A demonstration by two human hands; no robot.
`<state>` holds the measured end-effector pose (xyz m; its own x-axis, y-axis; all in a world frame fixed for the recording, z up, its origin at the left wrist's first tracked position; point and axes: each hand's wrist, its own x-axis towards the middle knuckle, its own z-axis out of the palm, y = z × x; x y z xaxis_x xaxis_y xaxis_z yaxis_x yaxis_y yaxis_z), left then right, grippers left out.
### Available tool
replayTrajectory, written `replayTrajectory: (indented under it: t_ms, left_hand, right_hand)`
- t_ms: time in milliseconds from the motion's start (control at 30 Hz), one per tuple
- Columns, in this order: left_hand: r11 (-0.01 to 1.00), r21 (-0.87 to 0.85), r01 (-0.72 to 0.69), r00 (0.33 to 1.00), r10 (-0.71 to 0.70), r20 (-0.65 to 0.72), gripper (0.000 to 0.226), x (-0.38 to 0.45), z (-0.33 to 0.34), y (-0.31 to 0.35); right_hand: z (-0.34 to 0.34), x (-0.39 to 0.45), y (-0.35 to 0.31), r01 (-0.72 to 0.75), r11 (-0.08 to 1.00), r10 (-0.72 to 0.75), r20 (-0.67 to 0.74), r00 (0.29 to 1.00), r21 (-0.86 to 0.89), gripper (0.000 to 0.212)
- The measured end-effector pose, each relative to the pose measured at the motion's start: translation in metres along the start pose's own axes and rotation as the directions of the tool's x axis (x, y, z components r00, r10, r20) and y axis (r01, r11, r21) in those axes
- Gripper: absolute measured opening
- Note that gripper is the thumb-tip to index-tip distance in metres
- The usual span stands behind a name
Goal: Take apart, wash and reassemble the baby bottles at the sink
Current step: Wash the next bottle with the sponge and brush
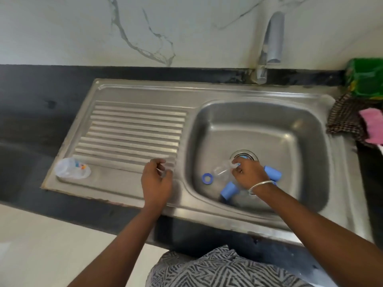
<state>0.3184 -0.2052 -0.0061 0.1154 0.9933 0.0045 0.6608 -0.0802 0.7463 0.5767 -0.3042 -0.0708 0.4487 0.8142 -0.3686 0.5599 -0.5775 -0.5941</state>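
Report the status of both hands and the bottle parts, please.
Left hand curled over drainboard, contents unclear. Right hand pinching clear bottle part in sink basin. Blue caps and ring loose in basin. Nothing blocking.

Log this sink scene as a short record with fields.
left hand: fingers curled over the drainboard; whether they hold anything, unclear
right hand: in the basin, pinching a clear bottle part
blue ring: basin floor
blue caps: in basin, beside right hand
clear bottle: lying on drainboard's near-left corner
tap: no water visible
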Motion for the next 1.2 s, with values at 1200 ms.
replayTrajectory:
  t_ms: [1200]
  left_hand:
    - [0.975,0.012,-0.224,0.557,0.118,0.822,0.055,0.083,0.119,0.064]
  right_hand:
    - [-0.010,0.052,-0.018,0.314,0.947,-0.314,0.006,0.949,-0.074,0.060]
